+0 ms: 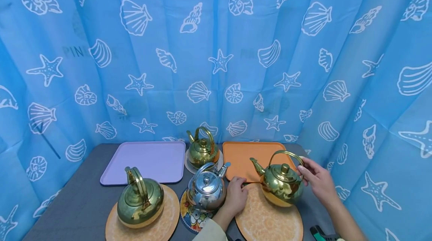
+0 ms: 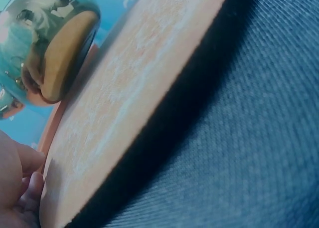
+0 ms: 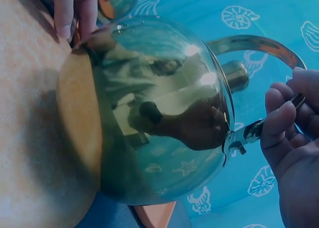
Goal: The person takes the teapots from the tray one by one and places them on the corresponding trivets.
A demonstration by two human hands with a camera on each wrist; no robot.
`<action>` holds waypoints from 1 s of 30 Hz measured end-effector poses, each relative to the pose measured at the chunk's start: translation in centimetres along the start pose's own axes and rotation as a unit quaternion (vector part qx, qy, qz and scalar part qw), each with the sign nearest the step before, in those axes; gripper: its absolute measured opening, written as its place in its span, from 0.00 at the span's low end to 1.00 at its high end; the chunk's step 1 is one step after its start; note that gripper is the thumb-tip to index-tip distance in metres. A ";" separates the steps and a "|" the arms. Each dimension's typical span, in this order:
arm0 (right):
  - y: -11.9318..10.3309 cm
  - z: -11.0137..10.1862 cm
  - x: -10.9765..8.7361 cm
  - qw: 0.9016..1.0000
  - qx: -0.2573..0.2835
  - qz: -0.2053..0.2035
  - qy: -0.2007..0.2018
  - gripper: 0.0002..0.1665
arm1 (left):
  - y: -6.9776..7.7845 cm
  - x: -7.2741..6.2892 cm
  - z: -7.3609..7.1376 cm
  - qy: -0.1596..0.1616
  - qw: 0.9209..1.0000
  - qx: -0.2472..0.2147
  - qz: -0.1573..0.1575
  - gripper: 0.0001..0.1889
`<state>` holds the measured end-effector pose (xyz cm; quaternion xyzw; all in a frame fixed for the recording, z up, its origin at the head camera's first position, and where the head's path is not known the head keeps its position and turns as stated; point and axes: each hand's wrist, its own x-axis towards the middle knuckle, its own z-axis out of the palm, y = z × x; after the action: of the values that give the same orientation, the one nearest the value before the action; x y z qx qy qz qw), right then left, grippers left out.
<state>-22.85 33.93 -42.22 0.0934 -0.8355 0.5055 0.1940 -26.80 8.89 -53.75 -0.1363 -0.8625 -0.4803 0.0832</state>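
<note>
My right hand grips the arched handle of a gold teapot near its rear end. The teapot's spout points left, and its base hangs over the far edge of the right round placemat. My left hand rests between a silver kettle and that placemat. Its fingertips reach the front edge of the orange tray; whether they pinch that edge or only touch it is unclear. In the left wrist view its bent fingers lie beside the placemat's rim.
At the left, a second gold teapot stands on another round placemat. A smaller gold teapot sits on a pale round mat at the back. Beside it lies a purple tray. Under the silver kettle is a cartoon mat. A shell-patterned curtain hangs behind.
</note>
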 end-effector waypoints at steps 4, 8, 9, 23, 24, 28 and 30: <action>-0.1 0.1 -0.4 0.999 0.030 -0.003 -0.025 0.20 | -0.1 0.0 0.0 -0.002 1.000 -0.003 0.007 0.15; -0.1 0.3 -0.7 0.997 0.070 -0.015 -0.040 0.20 | -0.2 -0.1 -0.1 -0.002 1.000 -0.006 0.017 0.16; -0.1 0.3 -0.7 0.996 0.077 -0.016 -0.042 0.20 | -0.2 -0.1 -0.1 -0.001 1.000 -0.007 0.017 0.16; -0.3 0.6 -1.5 0.983 0.155 -0.038 -0.087 0.11 | -0.1 0.0 -0.1 0.006 1.000 0.003 0.017 0.16; -0.4 0.6 -1.6 0.981 0.164 -0.041 -0.093 0.11 | -0.1 0.0 -0.1 0.005 1.000 0.003 0.015 0.16; -0.6 0.4 -1.7 0.969 0.198 -0.056 -0.133 0.11 | 0.0 0.0 0.0 0.003 1.000 0.003 0.012 0.16; -0.6 0.3 -1.7 0.961 0.213 -0.067 -0.163 0.10 | 0.2 0.0 -0.1 0.001 1.000 0.003 0.008 0.17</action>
<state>-21.19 33.29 -42.56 0.2699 -0.7203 0.6358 0.0639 -26.74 8.92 -53.60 -0.1424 -0.8625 -0.4774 0.0883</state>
